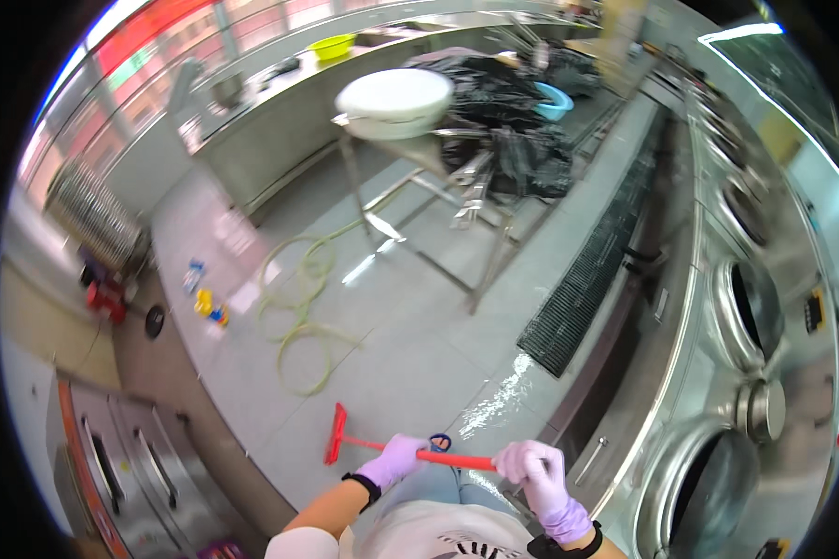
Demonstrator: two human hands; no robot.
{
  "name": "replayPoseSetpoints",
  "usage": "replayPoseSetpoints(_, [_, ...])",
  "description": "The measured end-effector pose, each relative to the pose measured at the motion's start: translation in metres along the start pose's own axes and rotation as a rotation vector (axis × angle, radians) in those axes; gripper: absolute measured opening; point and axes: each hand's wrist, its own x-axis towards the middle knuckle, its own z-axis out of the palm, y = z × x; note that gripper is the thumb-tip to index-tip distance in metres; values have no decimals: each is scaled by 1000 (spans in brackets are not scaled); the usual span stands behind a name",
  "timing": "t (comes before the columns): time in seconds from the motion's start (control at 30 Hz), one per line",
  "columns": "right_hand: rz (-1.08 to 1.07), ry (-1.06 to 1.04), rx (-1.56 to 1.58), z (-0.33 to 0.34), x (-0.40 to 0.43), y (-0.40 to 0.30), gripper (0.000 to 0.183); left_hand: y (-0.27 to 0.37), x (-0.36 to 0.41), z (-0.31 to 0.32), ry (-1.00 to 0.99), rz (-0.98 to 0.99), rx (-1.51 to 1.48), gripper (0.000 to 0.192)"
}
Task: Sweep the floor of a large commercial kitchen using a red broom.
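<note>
My left hand (400, 460), in a lilac glove, grips the red handle (454, 459) of a floor brush or squeegee partway down its length. Close to the upper end of the same handle, my gloved right hand (533, 467) is closed around it. The tool's red head (335, 433) rests at or just above the grey tiled floor (419, 328), left of my feet. Which kind of head it is cannot be settled from here. A blue sandal (440, 441) shows just beyond my left hand.
A pale green hose (306, 279) lies coiled on the tiles. A metal-framed table (430, 150) bears a white round tub (394, 98) and black plastic sheeting (489, 91). Along the right run a black drain grate (591, 279) and steel wok stoves (748, 314); bottles (208, 306) lie left.
</note>
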Motion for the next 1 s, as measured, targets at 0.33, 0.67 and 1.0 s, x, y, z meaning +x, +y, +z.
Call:
replayPoseSetpoints(0.33, [-398, -122, -489, 13, 30, -42, 25, 58, 150, 80, 394, 159, -420, 20])
replayPoseSetpoints(0.67, [-503, -269, -745, 5, 43, -84, 25, 141, 210, 39, 253, 258, -583, 18])
replayPoseSetpoints(1.0, [-441, -137, -356, -36, 76, -124, 17, 124, 193, 50, 308, 434, -386, 24])
